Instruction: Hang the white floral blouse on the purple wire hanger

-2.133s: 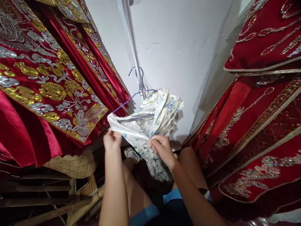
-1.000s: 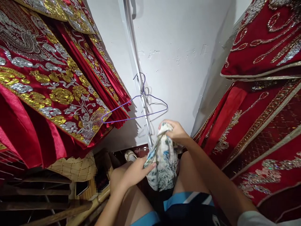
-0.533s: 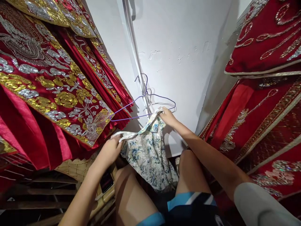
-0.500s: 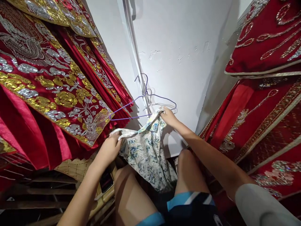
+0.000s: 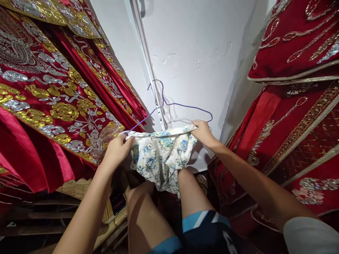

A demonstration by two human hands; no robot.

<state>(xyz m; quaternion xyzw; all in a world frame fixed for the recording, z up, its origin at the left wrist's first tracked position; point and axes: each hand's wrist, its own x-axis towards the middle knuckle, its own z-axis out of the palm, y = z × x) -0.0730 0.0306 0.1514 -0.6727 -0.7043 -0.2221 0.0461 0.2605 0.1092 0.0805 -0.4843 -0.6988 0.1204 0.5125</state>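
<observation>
A white garment with blue and yellow floral print (image 5: 150, 155) hangs stretched between my hands, over my knees. My left hand (image 5: 119, 148) is closed on its top edge at the left end, beside the left corner of a purple hanger (image 5: 185, 104). At the right end, my right hand (image 5: 202, 132) pinches the same edge just below the hanger's right corner. The hanger's hook is up by a metal strip on the wall, and its bottom bar is hidden behind the garment's edge.
Red cloths with gold and silver sequins (image 5: 65, 111) hang on the left. More red beaded cloths (image 5: 288, 113) are on the right. A white wall (image 5: 185, 42) stands ahead. Wooden slats (image 5: 50, 215) and a dark phone-like object (image 5: 118, 201) are at the lower left.
My hands have moved apart, pulling the garment's top edge out straight and level along the hanger. The cloth now hangs shorter and wider, and a shoe shows beyond my right knee.
</observation>
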